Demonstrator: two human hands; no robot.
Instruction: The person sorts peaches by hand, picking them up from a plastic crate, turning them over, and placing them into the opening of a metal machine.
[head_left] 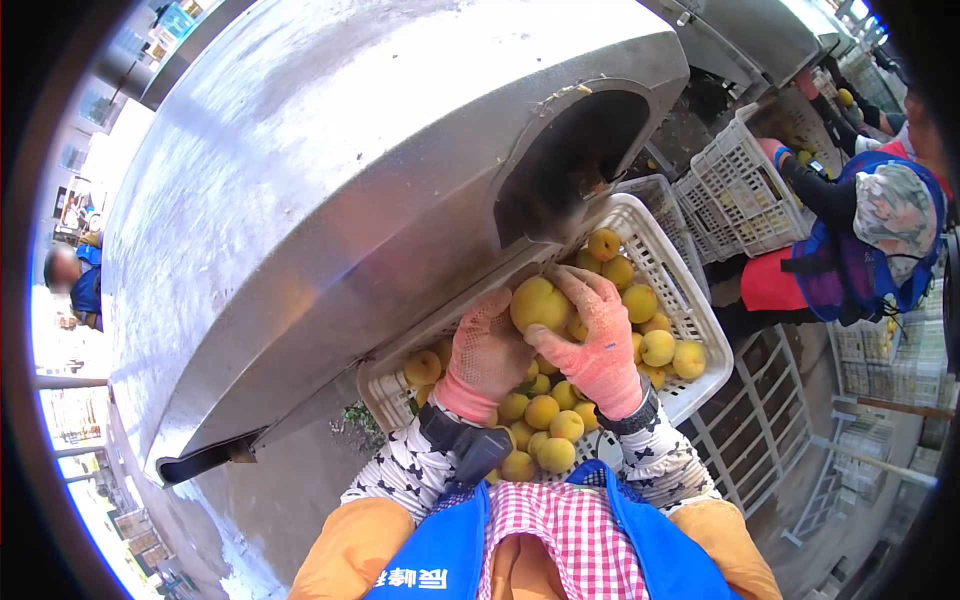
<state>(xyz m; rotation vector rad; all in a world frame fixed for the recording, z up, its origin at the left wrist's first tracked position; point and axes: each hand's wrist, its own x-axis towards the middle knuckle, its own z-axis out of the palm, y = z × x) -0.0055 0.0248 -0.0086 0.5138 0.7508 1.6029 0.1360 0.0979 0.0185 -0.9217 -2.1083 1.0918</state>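
Pink-coated work gloves cover both my hands. My right hand (597, 345) curls its fingers and thumb round a large yellow peach (538, 305). On the peach's other side, my left hand (485, 350) is bent against it, its fingertips partly hidden. Both hands are above a white plastic crate (712, 372) that holds many more peaches (566, 426). The crate stands in front of me, just below the dark opening (570, 165) of a large metal machine. My forearms hide some of the fruit.
The curved metal housing (330, 200) fills the left and upper area. More white crates (745, 185) stand at the right, by a co-worker in a blue vest (850, 235). A metal grate (755, 420) lies right of my crate. Another person (85, 280) is at far left.
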